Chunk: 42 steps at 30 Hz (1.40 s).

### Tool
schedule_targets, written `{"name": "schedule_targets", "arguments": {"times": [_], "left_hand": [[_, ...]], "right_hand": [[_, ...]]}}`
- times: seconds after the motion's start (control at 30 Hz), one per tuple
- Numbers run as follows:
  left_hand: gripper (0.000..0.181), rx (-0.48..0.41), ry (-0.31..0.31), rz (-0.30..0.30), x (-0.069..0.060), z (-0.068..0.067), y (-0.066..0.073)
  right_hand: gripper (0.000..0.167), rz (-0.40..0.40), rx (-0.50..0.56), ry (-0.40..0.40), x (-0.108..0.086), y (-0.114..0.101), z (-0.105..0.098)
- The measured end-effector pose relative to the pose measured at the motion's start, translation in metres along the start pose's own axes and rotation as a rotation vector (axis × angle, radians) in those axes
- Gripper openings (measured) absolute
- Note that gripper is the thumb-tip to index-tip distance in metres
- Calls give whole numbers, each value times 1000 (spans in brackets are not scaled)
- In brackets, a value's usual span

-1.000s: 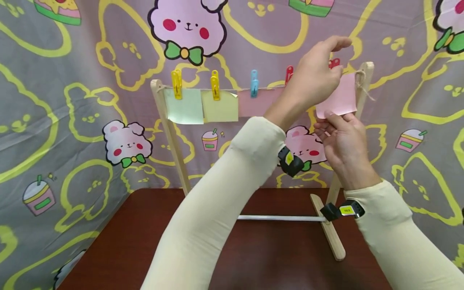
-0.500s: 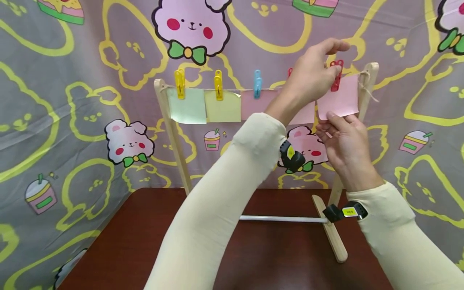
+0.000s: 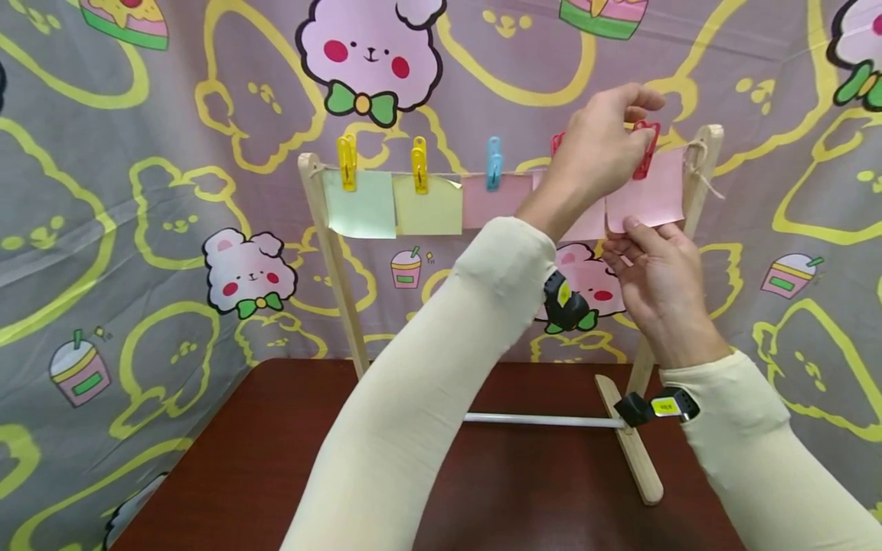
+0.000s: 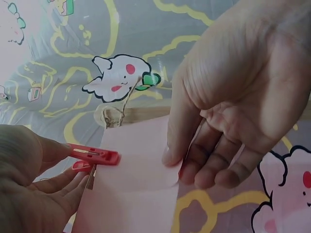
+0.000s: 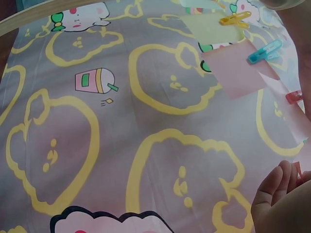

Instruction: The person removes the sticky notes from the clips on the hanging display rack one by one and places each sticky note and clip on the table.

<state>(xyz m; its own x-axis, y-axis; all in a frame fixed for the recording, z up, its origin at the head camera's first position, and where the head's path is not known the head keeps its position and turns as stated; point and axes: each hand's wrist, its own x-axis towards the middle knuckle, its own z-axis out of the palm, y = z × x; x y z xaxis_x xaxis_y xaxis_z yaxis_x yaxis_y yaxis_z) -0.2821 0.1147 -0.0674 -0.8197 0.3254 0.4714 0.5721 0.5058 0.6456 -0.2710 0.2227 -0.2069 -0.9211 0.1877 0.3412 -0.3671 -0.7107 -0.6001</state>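
My left hand (image 3: 602,149) pinches a red clothespin (image 3: 646,151) at the top edge of the rightmost pink sheet (image 3: 648,195). Below it, my right hand (image 3: 664,287) holds that sheet's lower edge between thumb and fingers. The left wrist view has the clothespin (image 4: 99,156) over the pink sheet's (image 4: 131,194) edge, the left hand (image 4: 24,179) around its handles, and the right hand (image 4: 243,87) at the opposite edge. In the right wrist view, part of the right hand (image 5: 284,206) shows at the lower right. The left forearm partly covers the neighbouring pink sheet (image 3: 586,222).
A string between wooden posts bears a green sheet (image 3: 360,205), a yellow sheet (image 3: 429,207) and a darker pink sheet (image 3: 492,200), with yellow and blue (image 3: 494,164) clothespins. A white rod (image 3: 544,419) joins the stand's base (image 3: 641,467) on the brown table (image 3: 227,459).
The red clothespin has come into fuller view, pinched by the left hand, which has shifted slightly lower. The right hand keeps its hold on the sheet. The head view has shifted slightly.
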Motion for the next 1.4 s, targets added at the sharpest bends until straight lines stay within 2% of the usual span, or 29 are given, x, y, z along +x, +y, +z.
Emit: {"name": "schedule_targets", "arguments": {"times": [0.13,0.37,0.63,1.03,1.4], "left_hand": [[29,14,9,-5,1,3,1],[26,-37,-1,-27,1,5,1],[20,-13,-10,-36,2,5,2],[24,-1,-2,31,-6,4,-2],[22,-11,16,54,-5,1,1]], "right_hand": [[9,-5,-4,6,-1,1,0],[11,-18,-32,21,-3,0,-1],[7,-20,-40,25,-2,0,-1],[5,-27,-49,25,-3,2,-1],[10,-15,-38,21,-4,0,-2]]}}
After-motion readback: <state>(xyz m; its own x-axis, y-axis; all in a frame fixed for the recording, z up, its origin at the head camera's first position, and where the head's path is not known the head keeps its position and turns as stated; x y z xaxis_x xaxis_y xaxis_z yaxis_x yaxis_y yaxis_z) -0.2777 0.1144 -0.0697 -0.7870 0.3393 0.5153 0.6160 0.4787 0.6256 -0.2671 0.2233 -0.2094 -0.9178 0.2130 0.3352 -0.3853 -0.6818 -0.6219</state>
